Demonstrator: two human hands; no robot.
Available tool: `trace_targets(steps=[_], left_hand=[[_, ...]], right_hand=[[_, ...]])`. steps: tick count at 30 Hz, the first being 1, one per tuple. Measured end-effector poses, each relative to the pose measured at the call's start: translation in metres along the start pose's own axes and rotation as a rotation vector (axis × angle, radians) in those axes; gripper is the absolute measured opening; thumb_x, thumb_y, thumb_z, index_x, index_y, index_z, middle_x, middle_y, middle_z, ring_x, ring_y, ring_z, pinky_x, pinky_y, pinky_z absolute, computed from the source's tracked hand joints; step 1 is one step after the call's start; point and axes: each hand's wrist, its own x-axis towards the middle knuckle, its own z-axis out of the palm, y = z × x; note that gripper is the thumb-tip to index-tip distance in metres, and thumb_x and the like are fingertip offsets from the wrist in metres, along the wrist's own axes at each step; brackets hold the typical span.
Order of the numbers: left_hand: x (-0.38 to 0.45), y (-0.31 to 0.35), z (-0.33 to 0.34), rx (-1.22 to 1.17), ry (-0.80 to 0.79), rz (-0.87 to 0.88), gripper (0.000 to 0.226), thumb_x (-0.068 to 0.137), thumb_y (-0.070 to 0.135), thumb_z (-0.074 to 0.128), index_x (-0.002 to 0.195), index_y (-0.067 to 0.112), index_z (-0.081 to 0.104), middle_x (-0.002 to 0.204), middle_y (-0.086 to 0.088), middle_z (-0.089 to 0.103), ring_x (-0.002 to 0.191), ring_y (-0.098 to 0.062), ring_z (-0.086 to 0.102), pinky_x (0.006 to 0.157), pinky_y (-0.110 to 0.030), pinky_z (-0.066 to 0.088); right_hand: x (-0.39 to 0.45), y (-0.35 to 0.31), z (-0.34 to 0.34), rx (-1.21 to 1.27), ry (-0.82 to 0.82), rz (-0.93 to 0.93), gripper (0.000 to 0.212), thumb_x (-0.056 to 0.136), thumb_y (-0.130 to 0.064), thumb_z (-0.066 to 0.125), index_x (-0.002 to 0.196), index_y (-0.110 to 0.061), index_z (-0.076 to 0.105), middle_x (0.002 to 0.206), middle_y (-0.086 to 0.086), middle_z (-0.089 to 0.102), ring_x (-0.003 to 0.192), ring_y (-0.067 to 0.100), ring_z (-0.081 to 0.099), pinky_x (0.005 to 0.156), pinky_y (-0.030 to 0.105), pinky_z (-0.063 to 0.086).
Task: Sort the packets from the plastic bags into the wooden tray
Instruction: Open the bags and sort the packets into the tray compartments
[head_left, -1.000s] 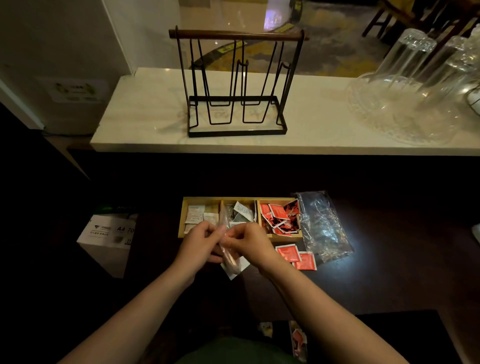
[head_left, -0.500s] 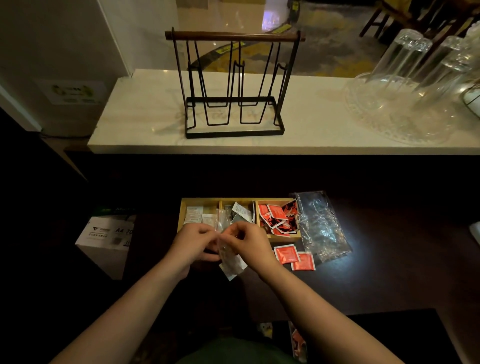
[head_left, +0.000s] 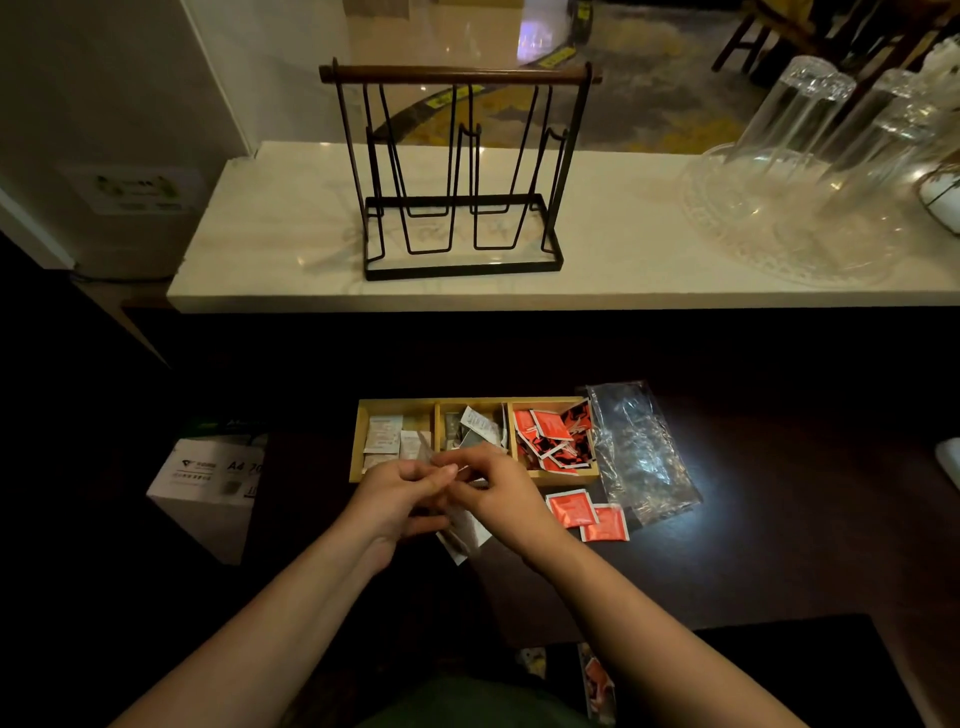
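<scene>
Both sets of fingers pinch the top of a small clear bag (head_left: 464, 530): left hand (head_left: 400, 491) and right hand (head_left: 501, 486) meet just in front of the wooden tray (head_left: 363, 415), white packets hanging below. If the thin plastic tears or slips, packets could scatter onto the dark desk (head_left: 753, 545), beside the two red packets (head_left: 587, 514) and the empty bag (head_left: 636, 452).

Bare forearms, no sleeves; dark green garment (head_left: 467, 701) below.

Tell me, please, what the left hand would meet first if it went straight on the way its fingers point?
Probably the right hand: the left hand points right, toward it, and both already pinch the same small bag.
</scene>
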Motion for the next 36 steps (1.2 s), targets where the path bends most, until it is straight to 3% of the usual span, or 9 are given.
trace_targets(steps=[4,7,12,17,21,26,30,34,36], left_hand=[[0.001,-0.002,0.001,-0.054,-0.025,-0.027,0.011,0.084,0.016,0.066,0.074,0.011,0.065,0.069,-0.002,0.069,0.066,-0.011,0.062,0.047,-0.020,0.052],[0.002,-0.003,-0.001,-0.069,-0.043,-0.032,0.010,0.083,0.018,0.067,0.074,0.013,0.065,0.074,-0.002,0.070,0.068,-0.010,0.062,0.047,-0.020,0.050],[0.002,-0.003,0.000,0.101,0.001,0.068,0.013,0.087,0.017,0.064,0.082,0.005,0.065,0.076,-0.009,0.064,0.068,-0.013,0.063,0.047,-0.021,0.051],[0.000,0.002,0.005,0.357,0.053,0.201,0.013,0.093,0.010,0.053,0.089,-0.002,0.056,0.079,-0.010,0.062,0.066,-0.015,0.063,0.046,-0.019,0.051],[-0.002,0.001,0.008,0.481,0.075,0.249,0.010,0.092,0.008,0.052,0.083,0.007,0.049,0.079,-0.009,0.062,0.066,-0.018,0.063,0.050,-0.028,0.055],[-0.007,0.008,-0.009,0.657,0.161,0.263,0.016,0.088,0.004,0.053,0.078,0.010,0.042,0.078,-0.008,0.058,0.063,-0.020,0.063,0.059,-0.045,0.057],[-0.012,0.023,-0.020,0.815,0.119,0.302,0.013,0.084,0.008,0.057,0.082,0.013,0.046,0.073,-0.007,0.066,0.068,-0.027,0.068,0.056,-0.041,0.059],[-0.010,0.033,-0.015,0.758,0.067,0.257,0.010,0.086,0.006,0.055,0.084,0.013,0.048,0.063,-0.007,0.067,0.059,-0.019,0.064,0.049,-0.034,0.057],[-0.009,0.035,-0.013,0.651,0.047,0.214,0.009,0.086,0.004,0.053,0.083,0.010,0.047,0.061,-0.009,0.064,0.056,-0.017,0.061,0.047,-0.031,0.054]], right_hand=[[-0.001,0.000,-0.003,-0.006,0.042,0.003,0.025,0.086,-0.021,0.066,0.111,-0.017,0.068,0.089,-0.004,0.059,0.083,0.007,0.058,0.070,0.013,0.046],[0.001,0.001,-0.008,-0.028,0.064,0.022,0.025,0.082,-0.019,0.072,0.105,-0.012,0.071,0.072,-0.013,0.061,0.072,0.006,0.062,0.070,0.022,0.053],[0.004,0.006,-0.008,-0.073,0.110,0.047,0.013,0.082,-0.015,0.071,0.092,-0.007,0.074,0.080,0.010,0.074,0.074,0.020,0.070,0.073,0.034,0.059],[0.006,0.006,-0.008,-0.045,0.140,0.084,0.009,0.085,-0.012,0.066,0.082,-0.005,0.072,0.076,0.015,0.073,0.071,0.028,0.070,0.071,0.035,0.060],[0.009,0.008,-0.004,-0.140,0.161,0.057,0.013,0.083,-0.009,0.064,0.071,-0.015,0.068,0.072,0.006,0.070,0.068,0.022,0.070,0.072,0.039,0.059],[0.016,0.016,-0.033,-0.327,0.336,0.059,0.010,0.083,-0.008,0.061,0.078,-0.008,0.069,0.074,0.002,0.070,0.060,0.006,0.060,0.064,0.020,0.054],[0.017,0.020,-0.049,-0.460,0.352,-0.011,0.013,0.083,-0.013,0.061,0.074,-0.009,0.068,0.072,0.002,0.069,0.066,0.015,0.063,0.070,0.037,0.055],[0.010,0.003,-0.041,-0.527,0.462,-0.228,0.006,0.085,-0.016,0.062,0.080,-0.012,0.064,0.080,0.001,0.065,0.073,0.017,0.060,0.065,0.029,0.047],[0.002,-0.010,-0.033,-0.454,0.412,-0.375,0.010,0.086,-0.023,0.064,0.089,-0.014,0.063,0.081,-0.001,0.063,0.072,0.014,0.058,0.064,0.029,0.048]])
